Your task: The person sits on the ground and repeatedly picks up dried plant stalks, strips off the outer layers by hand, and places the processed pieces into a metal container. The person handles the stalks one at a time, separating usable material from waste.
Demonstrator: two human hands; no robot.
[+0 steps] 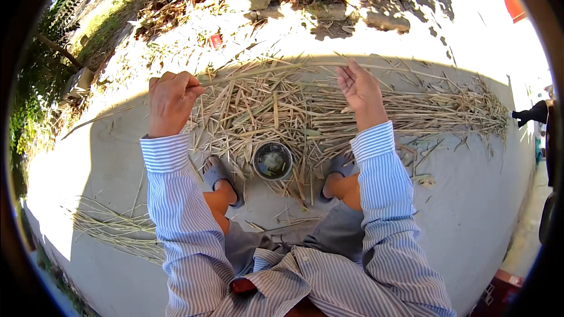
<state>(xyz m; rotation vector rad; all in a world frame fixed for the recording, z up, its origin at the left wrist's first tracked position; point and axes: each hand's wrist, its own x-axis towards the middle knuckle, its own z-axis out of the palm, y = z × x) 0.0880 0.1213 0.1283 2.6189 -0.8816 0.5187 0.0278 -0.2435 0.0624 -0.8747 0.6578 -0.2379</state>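
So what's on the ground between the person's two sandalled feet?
In the head view, a small round bowl of murky greenish liquid sits between the feet, on the edge of the dry straw pile.

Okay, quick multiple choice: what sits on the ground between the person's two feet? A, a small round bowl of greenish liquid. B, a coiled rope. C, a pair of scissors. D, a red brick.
A: a small round bowl with greenish liquid in it stands on the concrete between the two grey sandals, at the near edge of the heap of dry straw.
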